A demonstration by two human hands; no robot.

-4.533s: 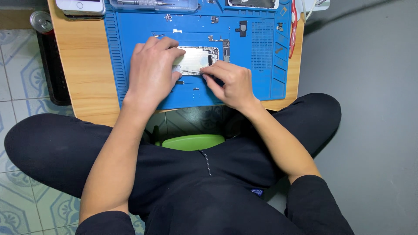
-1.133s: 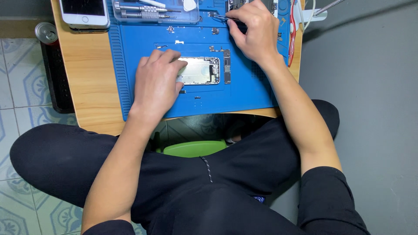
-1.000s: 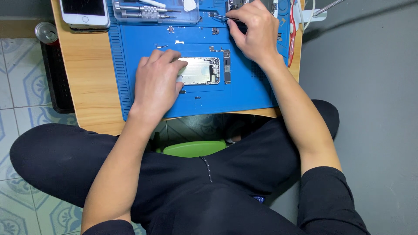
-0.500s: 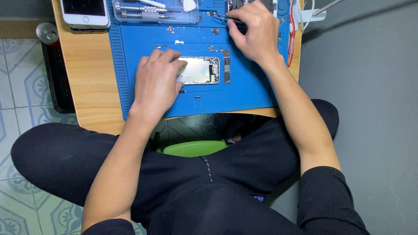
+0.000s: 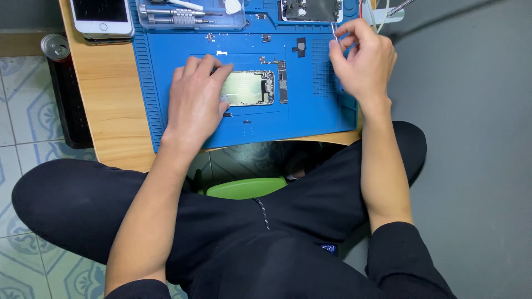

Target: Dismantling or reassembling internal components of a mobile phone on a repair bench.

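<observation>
The left hand point(image 5: 195, 102) lies flat, pressing the opened phone point(image 5: 247, 88); the right hand point(image 5: 363, 58), at 2 o'clock from it, pinches thin tweezers point(image 5: 334, 30).

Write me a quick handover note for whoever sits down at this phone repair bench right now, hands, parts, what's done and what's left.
Left hand: flat on the blue silicone repair mat, steadying the opened silver phone body.
Right hand: raised at the mat's far right, pinching thin metal tweezers; whether they grip a part is too small to tell.
Parts: narrow dark circuit board lies just right of the phone body; small loose pieces are scattered above it. Clear plastic screwdriver tray and white smartphone sit at the far edge.
Done: phone opened, board out.
Left: board and loose pieces are not yet back in.
</observation>
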